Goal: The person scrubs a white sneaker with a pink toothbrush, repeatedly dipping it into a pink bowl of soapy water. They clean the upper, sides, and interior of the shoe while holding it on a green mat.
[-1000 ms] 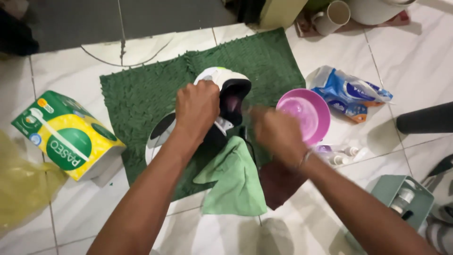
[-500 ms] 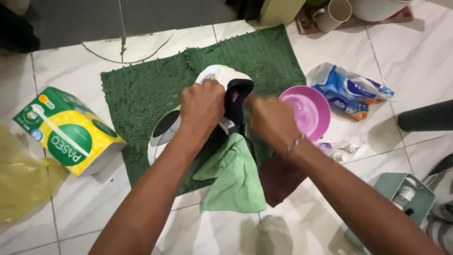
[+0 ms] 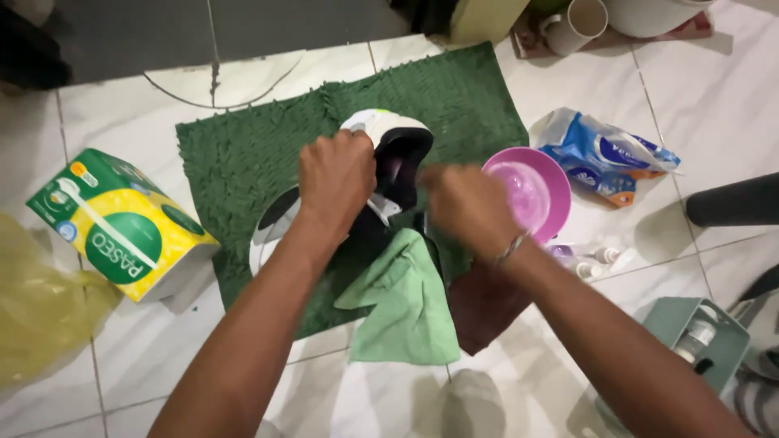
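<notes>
My left hand [image 3: 334,180] grips a white and black sneaker [image 3: 388,139], holding it tilted above a green shaggy mat [image 3: 243,154]. My right hand [image 3: 464,207] is closed at the shoe's opening and looks blurred; what it holds is hidden. A second white and black shoe [image 3: 274,224] lies on the mat under my left forearm. A light green cloth [image 3: 402,304] lies on the mat's near edge, with a dark red cloth [image 3: 479,312] beside it.
A pink bowl [image 3: 545,185] sits right of the mat, a blue plastic pack [image 3: 604,158] behind it, small bottles [image 3: 588,259] in front. A green and yellow tissue pack [image 3: 114,227] and a yellow bag [image 3: 32,316] lie left. A teal caddy [image 3: 698,332] stands lower right.
My right hand shifted slightly back and forth at the shoe's opening. My left hand turned the sneaker a little, its opening now showing more.
</notes>
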